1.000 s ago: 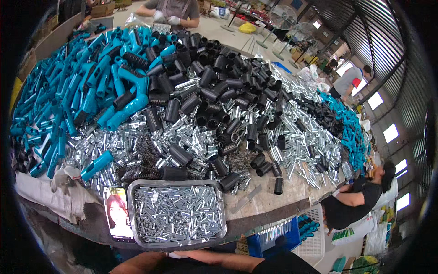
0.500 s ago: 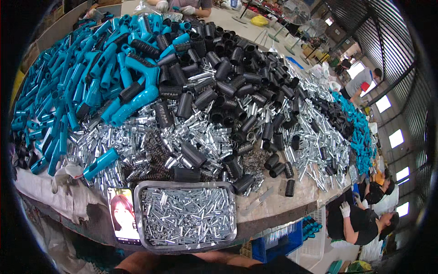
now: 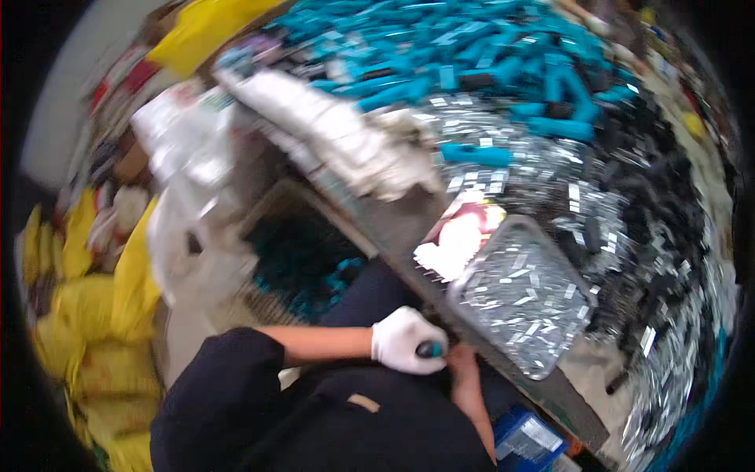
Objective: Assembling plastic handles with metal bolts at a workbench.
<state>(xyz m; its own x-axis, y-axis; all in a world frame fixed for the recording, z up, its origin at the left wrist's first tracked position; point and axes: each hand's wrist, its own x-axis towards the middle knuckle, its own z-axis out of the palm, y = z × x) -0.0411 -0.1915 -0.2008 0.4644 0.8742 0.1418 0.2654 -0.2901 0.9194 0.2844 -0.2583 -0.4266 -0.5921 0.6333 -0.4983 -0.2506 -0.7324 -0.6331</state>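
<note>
My left hand (image 3: 406,340), in a white glove, is closed around a small dark teal piece (image 3: 429,348), held low against my lap just below the near edge of the table (image 3: 393,228). I judge I keep it there because the tray is right above it. My right hand (image 3: 464,377) is bare and sits just beside the gloved one, touching or nearly touching the same piece — the picture is blurred and I cannot tell whether its fingers are curled or loose.

The metal tray (image 3: 519,295) rests on the table edge closest to me, full of small shiny metal sleeves, presumably so they stay gathered within reach. Just left of the tray lies a flat bright thing (image 3: 460,236), glowing white and pink, likely a phone screen, though it is washed out. Beyond them, farther on the table, silver parts (image 3: 543,169) spread in a loose heap, teal plastic handles (image 3: 472,47) pile at the far side, and black tubes (image 3: 668,212) lie to the right.

To my left, off the table, are white plastic bags (image 3: 185,197) slumped together and yellow sacks (image 3: 86,307) stacked by the floor; another yellow sheet or bag (image 3: 204,27) lies at the far left. Near my right knee is a blue box (image 3: 523,440) with a pale label — too blurred to make out.
</note>
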